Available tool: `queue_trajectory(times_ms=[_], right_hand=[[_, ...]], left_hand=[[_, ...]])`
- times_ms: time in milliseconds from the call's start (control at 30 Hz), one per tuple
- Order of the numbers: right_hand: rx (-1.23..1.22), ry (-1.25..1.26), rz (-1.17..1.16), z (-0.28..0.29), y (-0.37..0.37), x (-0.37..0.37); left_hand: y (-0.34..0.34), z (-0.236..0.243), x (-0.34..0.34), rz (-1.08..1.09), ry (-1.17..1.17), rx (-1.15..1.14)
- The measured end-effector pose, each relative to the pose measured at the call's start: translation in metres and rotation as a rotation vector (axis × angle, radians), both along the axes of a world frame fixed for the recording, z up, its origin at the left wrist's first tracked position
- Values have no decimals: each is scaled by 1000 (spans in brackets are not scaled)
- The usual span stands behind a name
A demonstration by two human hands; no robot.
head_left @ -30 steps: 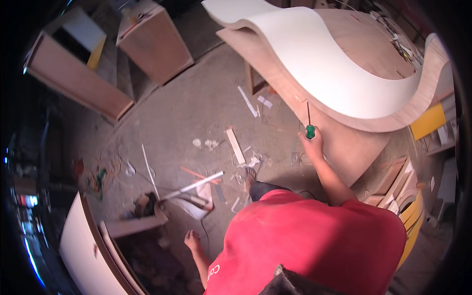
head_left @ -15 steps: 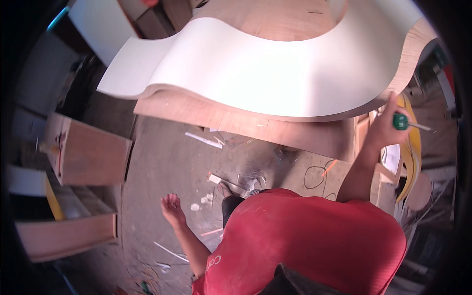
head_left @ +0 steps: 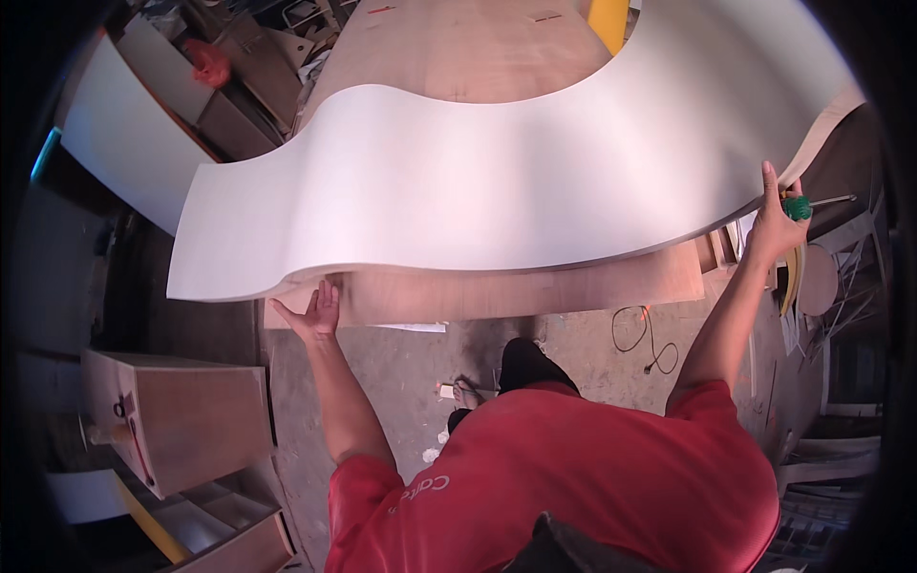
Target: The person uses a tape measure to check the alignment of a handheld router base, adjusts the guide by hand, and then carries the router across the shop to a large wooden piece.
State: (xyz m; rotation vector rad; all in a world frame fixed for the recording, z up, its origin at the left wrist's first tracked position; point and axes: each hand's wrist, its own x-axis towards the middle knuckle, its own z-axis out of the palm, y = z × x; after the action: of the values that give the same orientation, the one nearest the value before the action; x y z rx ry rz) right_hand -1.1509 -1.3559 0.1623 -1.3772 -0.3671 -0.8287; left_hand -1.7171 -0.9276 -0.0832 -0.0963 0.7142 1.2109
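A large white wavy panel [head_left: 449, 191] with bare wood edges stretches in front of me, lying over a plywood tabletop [head_left: 458, 53]. Under its near left curve is my left hand [head_left: 313, 313], palm up, thumb and fingers apart and fingertips at or close to the lower edge. At the panel's right end my right hand [head_left: 778, 224] has its thumb up against the edge. That same hand keeps hold of a screwdriver, whose green handle [head_left: 797, 207] shows by the fingers and whose metal shaft points right. Some right fingers are hidden behind the panel and handle.
A wooden cabinet box [head_left: 196, 420] stands on the floor at left, with an open compartmented box [head_left: 224, 516] below it. A black cable [head_left: 645, 339] lies on the concrete at right. Thin curved strips [head_left: 845, 234] lean at far right. Another white panel [head_left: 124, 134] stands at upper left.
My left hand has risen from over the floor to the panel's underside. The right hand, still gripping the screwdriver, has shifted along the right edge. My view has shifted too.
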Motion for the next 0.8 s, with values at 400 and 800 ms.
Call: queue_trajectory(times_ms=[400,800], right_hand=[[-69,-117,-262,-21,21,20],[-17,-167,-162,-33,16,117]], left_hand=[[99,-33,28,337,-71,121],[3,10,68,365,-118,226]])
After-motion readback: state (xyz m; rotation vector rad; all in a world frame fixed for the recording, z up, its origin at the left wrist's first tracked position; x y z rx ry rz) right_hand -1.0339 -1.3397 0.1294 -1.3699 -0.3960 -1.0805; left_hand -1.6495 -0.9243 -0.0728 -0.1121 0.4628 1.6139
